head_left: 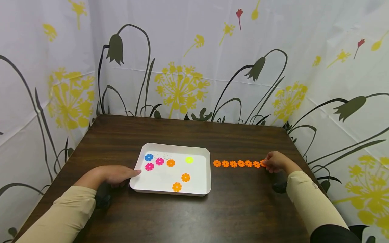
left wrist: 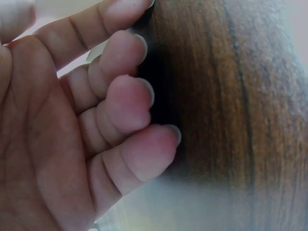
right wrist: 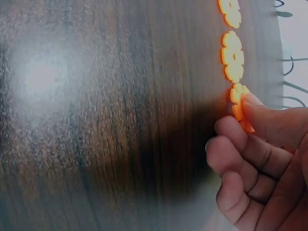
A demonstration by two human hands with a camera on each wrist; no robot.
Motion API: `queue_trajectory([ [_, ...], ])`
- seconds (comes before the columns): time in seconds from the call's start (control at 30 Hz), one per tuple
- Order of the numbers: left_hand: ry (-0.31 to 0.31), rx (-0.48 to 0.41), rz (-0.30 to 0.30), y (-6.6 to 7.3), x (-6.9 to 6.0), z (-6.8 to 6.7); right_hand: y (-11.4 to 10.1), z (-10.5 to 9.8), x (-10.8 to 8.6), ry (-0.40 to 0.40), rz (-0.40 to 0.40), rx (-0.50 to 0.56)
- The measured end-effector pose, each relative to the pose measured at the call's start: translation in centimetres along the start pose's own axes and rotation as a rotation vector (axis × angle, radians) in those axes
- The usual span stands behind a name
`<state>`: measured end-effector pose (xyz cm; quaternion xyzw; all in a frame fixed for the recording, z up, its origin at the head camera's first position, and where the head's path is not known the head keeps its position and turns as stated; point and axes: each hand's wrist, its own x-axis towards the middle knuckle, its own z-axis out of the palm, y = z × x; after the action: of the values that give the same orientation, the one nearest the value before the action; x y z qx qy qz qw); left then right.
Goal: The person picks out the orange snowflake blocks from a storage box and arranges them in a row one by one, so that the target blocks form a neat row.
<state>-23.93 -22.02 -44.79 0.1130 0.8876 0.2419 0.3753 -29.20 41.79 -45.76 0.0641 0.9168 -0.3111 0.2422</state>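
A white rectangular tray (head_left: pixel 158 182) lies on the table. My left hand (head_left: pixel 117 174) holds its left edge, thumb on the rim and the other fingers bent below, as the left wrist view of the hand (left wrist: pixel 57 130) suggests. To the right of the tray, several orange flower-shaped discs (head_left: pixel 241 163) form a straight row. At the row's right end my right hand (head_left: pixel 277 162) pinches an orange flower-shaped disc (right wrist: pixel 237 98) between thumb and index finger, with its edge tilted near the neighbouring disc (right wrist: pixel 233 57).
Inside the tray are a blue disc (head_left: pixel 149 157), two pink discs (head_left: pixel 159 161), three orange discs (head_left: pixel 185 177), a yellow disc (head_left: pixel 189 160) and faint clear shapes (head_left: pixel 164 156). A dark wooden table (head_left: pixel 188 216) carries everything; a flower-printed curtain (head_left: pixel 194 50) hangs behind.
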Motion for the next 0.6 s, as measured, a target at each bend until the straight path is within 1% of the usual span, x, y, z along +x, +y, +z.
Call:
queue_trajectory([
  [0.23, 0.0, -0.004, 0.003, 0.1, 0.0, 0.2, -0.6, 0.0, 0.1, 0.015, 0.006, -0.096],
  [0.3, -0.001, -0.003, 0.001, 0.1, 0.0, 0.2, -0.9, -0.2, 0.0, 0.04, -0.015, -0.108],
  [0.37, 0.001, -0.002, -0.002, 0.1, 0.0, 0.2, -1.5, -0.4, 0.1, 0.085, -0.048, -0.119],
  [0.43, 0.002, -0.001, -0.001, 0.0, 0.0, 0.2, -2.6, -0.6, 0.1, 0.122, -0.103, -0.118],
  [0.5, 0.004, 0.002, 0.003, 0.0, 0.0, 0.2, -4.1, -0.6, 0.1, 0.138, -0.16, -0.105],
  [0.53, 0.007, 0.001, 0.006, 0.0, 0.0, 0.2, -5.1, -0.4, 0.2, 0.137, -0.185, -0.094],
  [0.6, 0.011, 0.004, 0.016, -0.1, 0.0, 0.3, -7.3, 0.2, 0.1, 0.11, -0.236, -0.062],
])
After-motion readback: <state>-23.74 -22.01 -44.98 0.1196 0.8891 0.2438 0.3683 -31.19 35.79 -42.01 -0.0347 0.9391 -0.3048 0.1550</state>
